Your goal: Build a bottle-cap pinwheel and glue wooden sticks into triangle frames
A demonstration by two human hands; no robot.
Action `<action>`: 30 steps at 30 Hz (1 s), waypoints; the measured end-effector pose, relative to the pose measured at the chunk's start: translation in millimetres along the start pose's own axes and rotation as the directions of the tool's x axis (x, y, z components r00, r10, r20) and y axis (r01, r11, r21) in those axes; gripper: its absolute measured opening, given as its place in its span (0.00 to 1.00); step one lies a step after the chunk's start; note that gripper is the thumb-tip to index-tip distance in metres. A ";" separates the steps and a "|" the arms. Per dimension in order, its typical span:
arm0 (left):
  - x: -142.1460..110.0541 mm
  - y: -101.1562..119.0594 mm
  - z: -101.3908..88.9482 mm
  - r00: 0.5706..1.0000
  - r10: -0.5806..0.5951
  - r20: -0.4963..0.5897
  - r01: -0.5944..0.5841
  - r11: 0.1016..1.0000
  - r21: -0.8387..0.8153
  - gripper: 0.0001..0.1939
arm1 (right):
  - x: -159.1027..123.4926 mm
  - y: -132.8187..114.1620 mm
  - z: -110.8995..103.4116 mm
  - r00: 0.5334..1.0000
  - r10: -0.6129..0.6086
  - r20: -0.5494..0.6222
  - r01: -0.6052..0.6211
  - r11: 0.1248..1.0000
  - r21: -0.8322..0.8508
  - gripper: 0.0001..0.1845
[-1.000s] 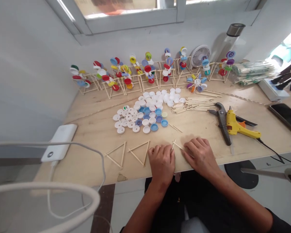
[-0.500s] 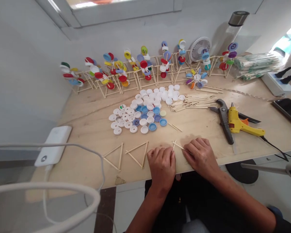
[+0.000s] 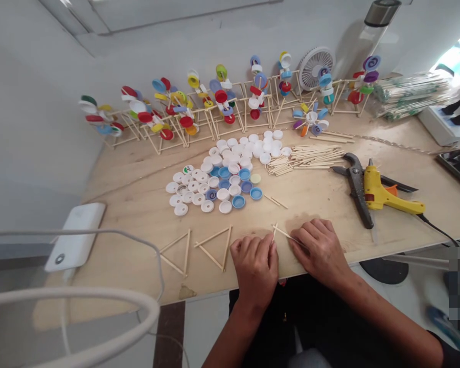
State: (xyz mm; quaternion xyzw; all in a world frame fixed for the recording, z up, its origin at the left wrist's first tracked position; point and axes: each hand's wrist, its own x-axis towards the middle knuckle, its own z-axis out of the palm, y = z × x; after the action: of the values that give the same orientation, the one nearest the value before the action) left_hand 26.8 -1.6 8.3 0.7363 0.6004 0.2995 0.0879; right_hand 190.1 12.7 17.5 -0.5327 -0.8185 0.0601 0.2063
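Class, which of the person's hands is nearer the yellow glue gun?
Right. The right hand sits left of the glue gun; the left hand lies farther left, beyond it.

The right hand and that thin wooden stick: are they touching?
Touching: the head view shows the wooden stick running under the fingers of the right hand.

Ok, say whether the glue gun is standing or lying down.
Lying down: the yellow glue gun rests flat on the wooden table, its handle pointing sideways.
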 end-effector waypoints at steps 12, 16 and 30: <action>-0.6 -0.6 0.7 1.000 0.019 -0.014 -0.019 1.000 0.014 0.09 | 0.3 0.8 0.5 1.000 -0.001 0.002 0.001 1.000 0.000 0.08; -1.0 -0.9 1.2 1.000 0.019 -0.011 -0.019 1.000 0.019 0.09 | -0.1 0.0 -0.1 1.000 0.002 0.009 -0.002 1.000 0.005 0.08; -1.8 0.0 1.9 1.000 0.014 -0.018 -0.014 1.000 0.012 0.09 | 0.4 -0.3 -1.1 1.000 -0.007 -0.002 0.007 1.000 -0.006 0.10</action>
State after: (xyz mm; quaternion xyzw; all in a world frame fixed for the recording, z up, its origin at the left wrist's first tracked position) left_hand 27.6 -2.8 6.2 0.7382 0.5977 0.3034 0.0759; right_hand 190.2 12.8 18.7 -0.5306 -0.8203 0.0563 0.2059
